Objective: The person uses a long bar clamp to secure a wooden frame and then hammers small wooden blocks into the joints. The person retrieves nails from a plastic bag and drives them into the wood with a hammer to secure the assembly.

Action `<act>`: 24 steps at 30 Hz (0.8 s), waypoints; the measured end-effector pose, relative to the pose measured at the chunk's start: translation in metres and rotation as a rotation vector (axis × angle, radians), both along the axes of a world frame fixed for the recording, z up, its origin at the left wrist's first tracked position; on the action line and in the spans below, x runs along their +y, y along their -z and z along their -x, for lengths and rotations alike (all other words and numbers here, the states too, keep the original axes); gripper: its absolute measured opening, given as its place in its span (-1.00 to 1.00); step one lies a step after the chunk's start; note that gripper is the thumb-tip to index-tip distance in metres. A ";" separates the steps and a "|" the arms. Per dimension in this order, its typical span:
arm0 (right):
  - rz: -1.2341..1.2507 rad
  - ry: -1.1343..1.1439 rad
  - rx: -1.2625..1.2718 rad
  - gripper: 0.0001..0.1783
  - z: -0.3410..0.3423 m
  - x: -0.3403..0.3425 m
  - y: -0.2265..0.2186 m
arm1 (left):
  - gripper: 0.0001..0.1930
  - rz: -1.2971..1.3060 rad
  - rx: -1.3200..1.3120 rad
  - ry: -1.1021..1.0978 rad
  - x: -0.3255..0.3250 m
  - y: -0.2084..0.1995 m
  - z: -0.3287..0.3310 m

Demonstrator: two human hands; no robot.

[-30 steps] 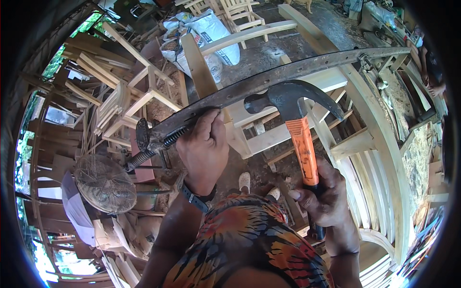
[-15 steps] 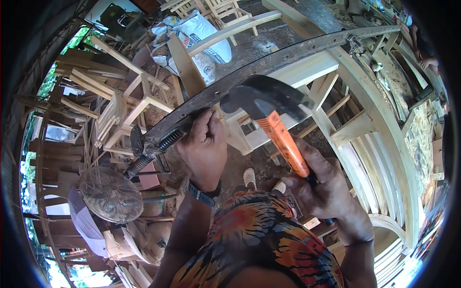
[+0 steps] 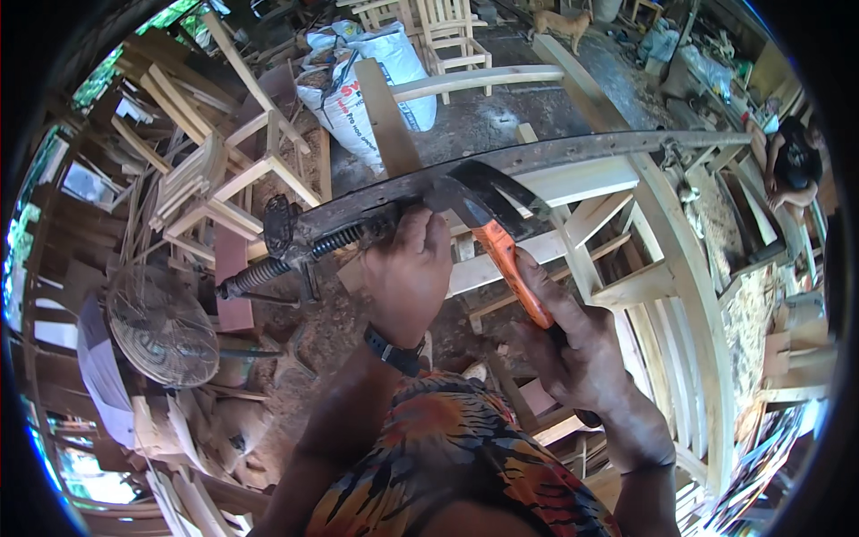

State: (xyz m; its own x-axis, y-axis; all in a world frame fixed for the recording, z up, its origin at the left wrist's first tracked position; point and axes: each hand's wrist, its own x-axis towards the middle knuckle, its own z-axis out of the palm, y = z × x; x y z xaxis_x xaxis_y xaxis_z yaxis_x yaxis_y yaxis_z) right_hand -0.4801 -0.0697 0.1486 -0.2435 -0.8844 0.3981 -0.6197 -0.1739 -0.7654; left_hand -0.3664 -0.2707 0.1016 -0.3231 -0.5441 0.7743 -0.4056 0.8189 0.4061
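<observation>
1. A worker's right hand (image 3: 582,353) grips a claw hammer (image 3: 512,267), fingers clamped on the handle, its orange part rising ahead of them. A firm wrap low on the handle should give the blow more control than a high hold.

2. The left hand (image 3: 409,282) is raised to a long metal bar (image 3: 582,154), its fingers curled together at the lower edge. What they pinch, if anything, cannot be told; the hand itself covers it.

3. The hammer's striking face sits just beside the left fingers, on their upper right; whether it touches the bar cannot be told. Short, light taps look wiser than a full swing here, with the left fingertips drawn aside as soon as the work sits steady.

4. A coiled screw (image 3: 335,240) runs left of the left fingers, under the bar. A blow is best kept off its threads, and the screw should be kept square to the bar.

5. Beyond the left fingers stands a wooden post (image 3: 386,121), behind the bar; to the right of the right fingers spreads a pale wooden frame (image 3: 680,295). A stray claw could dent either, so the backswing calls for a clear path.
</observation>
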 end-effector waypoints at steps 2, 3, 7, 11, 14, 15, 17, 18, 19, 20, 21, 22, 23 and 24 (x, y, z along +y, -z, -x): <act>-0.069 0.009 0.031 -0.19 0.000 0.004 -0.005 | -0.87 -0.012 -0.008 -0.006 0.002 -0.001 0.002; -0.077 0.011 0.040 -0.21 -0.002 0.006 -0.007 | -0.87 -0.010 0.004 -0.011 0.002 -0.002 0.001; 0.049 0.028 0.062 -0.26 -0.006 0.011 -0.020 | -0.87 -0.031 0.007 -0.023 0.002 -0.004 -0.002; -0.016 0.033 0.061 -0.29 -0.005 0.006 -0.019 | -0.87 -0.063 -0.009 -0.044 0.007 -0.009 0.001; -0.093 0.010 0.059 -0.33 -0.003 0.002 -0.024 | -0.91 0.000 -0.115 -0.134 0.004 -0.008 -0.001; -0.111 0.004 0.051 -0.34 -0.004 0.004 -0.026 | -0.91 0.008 -0.077 -0.111 0.003 -0.006 -0.001; -0.139 0.055 0.121 -0.32 -0.007 0.008 -0.030 | -0.91 0.015 -0.033 -0.092 0.000 -0.006 -0.002; 0.034 0.086 0.178 -0.26 -0.009 0.006 -0.030 | -0.89 0.006 -0.006 -0.059 -0.001 -0.005 -0.001; 0.082 0.094 0.180 -0.25 -0.009 0.006 -0.028 | -0.87 -0.002 0.022 -0.027 0.000 -0.005 -0.001; 0.129 0.100 0.185 -0.23 -0.009 0.006 -0.026 | -0.87 -0.009 0.023 -0.027 0.001 -0.005 -0.001; 0.177 0.110 0.190 -0.22 -0.009 0.007 -0.026 | -0.87 -0.061 -0.002 -0.032 0.004 -0.007 0.000; 0.025 0.092 0.179 -0.23 -0.005 0.004 -0.019 | -0.87 -0.113 -0.028 -0.036 0.006 -0.010 0.000; -0.009 0.076 0.160 -0.23 -0.001 0.003 -0.019 | -0.87 -0.115 -0.027 -0.033 0.007 -0.011 0.000; -0.044 0.056 0.144 -0.23 0.002 0.002 -0.019 | -0.88 -0.116 -0.036 -0.034 0.007 -0.013 0.000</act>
